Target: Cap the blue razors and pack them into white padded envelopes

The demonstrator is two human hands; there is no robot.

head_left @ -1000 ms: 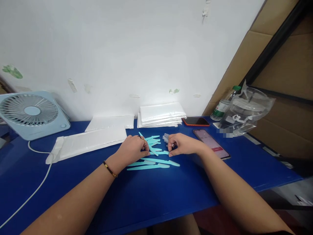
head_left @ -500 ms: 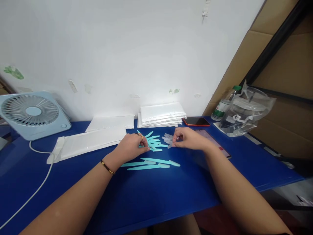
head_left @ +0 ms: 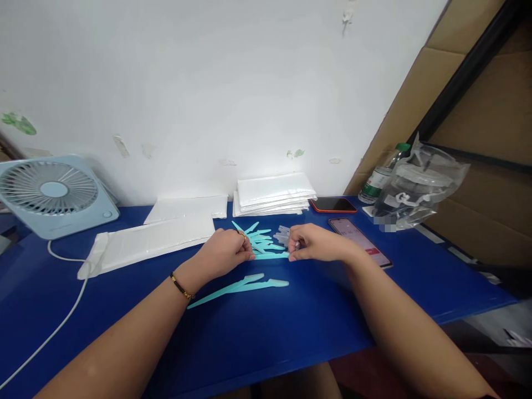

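Both my hands meet over a pale teal eyebrow razor [head_left: 271, 256] held level above the blue table. My left hand [head_left: 226, 250] is closed, with thumb and fingers pinching its left end. My right hand [head_left: 310, 243] is closed at the blade end; its fingertips cover that tip, and whether a clear cap is in them I cannot tell. Behind the held razor lies a loose pile of teal razors [head_left: 258, 238]. Small clear plastic caps [head_left: 282, 235] are heaped just beyond my right fingertips. Nearer me, two razors [head_left: 257, 285] lie partly crossed on the table.
White padded mailers [head_left: 158, 244] lie at left, with a stack of mailers [head_left: 274, 191] against the wall. A light-blue fan [head_left: 54, 191] and its cable stand far left. At right are two phones [head_left: 361, 241], a bottle [head_left: 376, 180] and a bagged cup [head_left: 419, 188].
My right hand has come slightly down and left from the caps to the razor's blade end. Of three razors lying in front, two show now, and one of these is more slanted.
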